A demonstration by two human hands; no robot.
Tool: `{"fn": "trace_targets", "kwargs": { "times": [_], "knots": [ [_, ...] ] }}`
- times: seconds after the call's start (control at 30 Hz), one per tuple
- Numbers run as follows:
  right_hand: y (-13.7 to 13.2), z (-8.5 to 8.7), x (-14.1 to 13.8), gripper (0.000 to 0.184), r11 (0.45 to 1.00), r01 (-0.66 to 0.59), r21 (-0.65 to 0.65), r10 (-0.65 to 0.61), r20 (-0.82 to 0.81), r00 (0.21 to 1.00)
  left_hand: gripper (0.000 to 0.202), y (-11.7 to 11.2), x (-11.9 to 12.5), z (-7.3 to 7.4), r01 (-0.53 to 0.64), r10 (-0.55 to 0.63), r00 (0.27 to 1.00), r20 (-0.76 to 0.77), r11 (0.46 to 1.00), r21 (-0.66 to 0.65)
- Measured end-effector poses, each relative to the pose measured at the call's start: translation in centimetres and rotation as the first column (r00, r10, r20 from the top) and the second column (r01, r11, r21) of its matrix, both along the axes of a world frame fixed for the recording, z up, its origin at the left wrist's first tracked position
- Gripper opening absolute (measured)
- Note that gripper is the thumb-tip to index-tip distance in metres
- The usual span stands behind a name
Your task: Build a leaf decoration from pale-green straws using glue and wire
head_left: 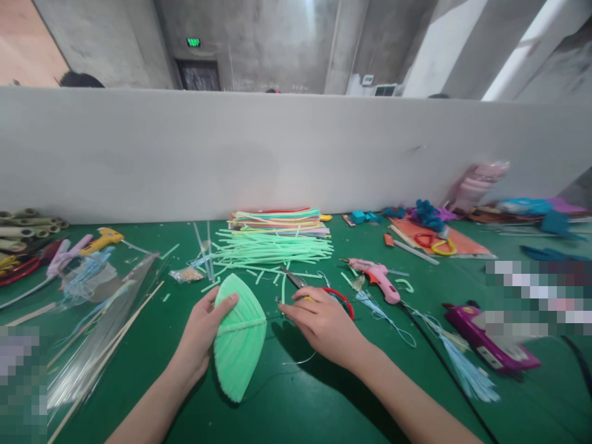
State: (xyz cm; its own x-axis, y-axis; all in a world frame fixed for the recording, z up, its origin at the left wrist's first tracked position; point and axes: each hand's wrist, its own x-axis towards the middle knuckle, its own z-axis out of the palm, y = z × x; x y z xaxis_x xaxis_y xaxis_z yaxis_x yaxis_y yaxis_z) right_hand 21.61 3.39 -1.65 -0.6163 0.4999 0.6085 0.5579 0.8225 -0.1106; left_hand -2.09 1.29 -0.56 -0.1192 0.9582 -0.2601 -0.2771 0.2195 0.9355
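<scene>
Most of the way along, to judge by the leaf [241, 364], held just left of centre in the lower half of the frame, over the counter [324, 413]. Saw green rows packed into one flat piece, with a rib across the middle and curved edges, seemingly trimmed. Found the wire [272, 319] bare at the rib's right end, probably the part left to finish. Noted many loose strips [277, 248] at the centre of the frame, not joined to anything. Clamped the leaf in the left hand [203, 330], with thumb flat on the front and the other fingers mostly hidden behind. Held the right hand [328, 327] apart from the leaf, with fingertips pinched together, seemingly on the wire. Saw scissors [292, 279] partly behind the right hand; could not tell whether touched.
</scene>
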Motion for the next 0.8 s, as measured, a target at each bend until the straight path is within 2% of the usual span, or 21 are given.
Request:
{"fn": "trace_targets", "kwargs": {
  "times": [0.17, 0.37, 0.47, 0.63, 0.8],
  "knots": [
    [0.03, 0.07, 0.25, 0.034, 1.0, -0.004, -0.008, 0.004, 0.006, 1.0, 0.045, -0.03, 0.04, 0.05, -0.001, 0.001, 1.0, 0.009, 1.0, -0.024],
    [0.11, -0.01, 0.39, 0.031, 0.999, -0.005, -0.035, 0.004, -0.014, 1.0, 0.037, 0.03, 0.17, -0.53, 0.174, -0.179, 0.983, -0.03, 0.978, -0.113],
    [-0.13, 0.25, 0.31, 0.028, 0.998, -0.007, -0.06, 0.004, -0.044, 0.999, 0.034, 0.07, 0.27, -0.76, 0.183, -0.186, 0.982, -0.032, 0.978, -0.099],
    [-0.69, 0.87, 0.18, 0.031, 0.999, 0.046, -0.012, -0.047, -0.099, 0.994, 0.035, 0.15, 0.04, -0.61, 0.098, -0.097, 0.995, 0.019, 0.991, -0.095],
    [-0.73, 0.9, 0.35, 0.037, 0.99, 0.134, 0.047, -0.12, -0.233, 0.965, 0.031, 0.64, -0.61, -0.49, -0.118, 0.125, 0.986, 0.111, 0.991, -0.063]
  ]
}}
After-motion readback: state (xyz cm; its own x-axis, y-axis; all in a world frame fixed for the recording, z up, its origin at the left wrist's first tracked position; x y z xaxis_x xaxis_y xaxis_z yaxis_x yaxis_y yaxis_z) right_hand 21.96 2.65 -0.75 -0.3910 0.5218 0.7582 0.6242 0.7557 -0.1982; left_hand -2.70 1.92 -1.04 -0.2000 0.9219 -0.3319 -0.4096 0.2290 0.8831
